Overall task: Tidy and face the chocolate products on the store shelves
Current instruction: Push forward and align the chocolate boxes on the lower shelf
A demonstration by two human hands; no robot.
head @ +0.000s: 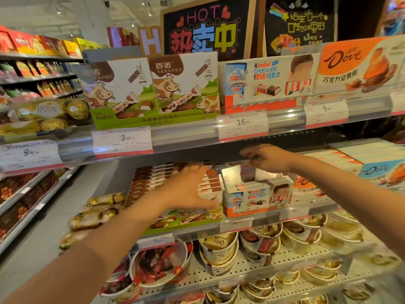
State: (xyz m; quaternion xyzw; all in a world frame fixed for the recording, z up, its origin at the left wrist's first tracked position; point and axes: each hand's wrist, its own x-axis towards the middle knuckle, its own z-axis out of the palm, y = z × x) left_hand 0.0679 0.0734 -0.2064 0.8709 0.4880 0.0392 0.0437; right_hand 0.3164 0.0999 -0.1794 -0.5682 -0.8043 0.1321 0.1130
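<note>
**Both hands in the middle shelf of the chocolate bay**

While you faced the chocolate bay, both your arms reached into the middle shelf. Your left hand [188, 189] lay spread, fingers fairly straight, against the stacked Bainuo bars [209, 183] sitting in their green cow-print tray [175, 224], with the thumb low along the front of the stack. Your right hand [267, 157] was higher and further back, just under the edge of the upper shelf [186, 137], fingers bent as if pinching something small; blur kept me from telling what, or whether it held anything at all. Below that hand stood the open Kinder display box [254, 194], touching the Bainuo tray on its left side, with orange Dove packs [306, 185] just beside it on the right. On the top shelf the Bainuo cartons [153, 88], a Kinder carton [267, 77] and a Dove carton [355, 64] stood in a row facing you, price tags [243, 125] clipped beneath. Dove tubs [219, 251] filled the shelf below
</note>
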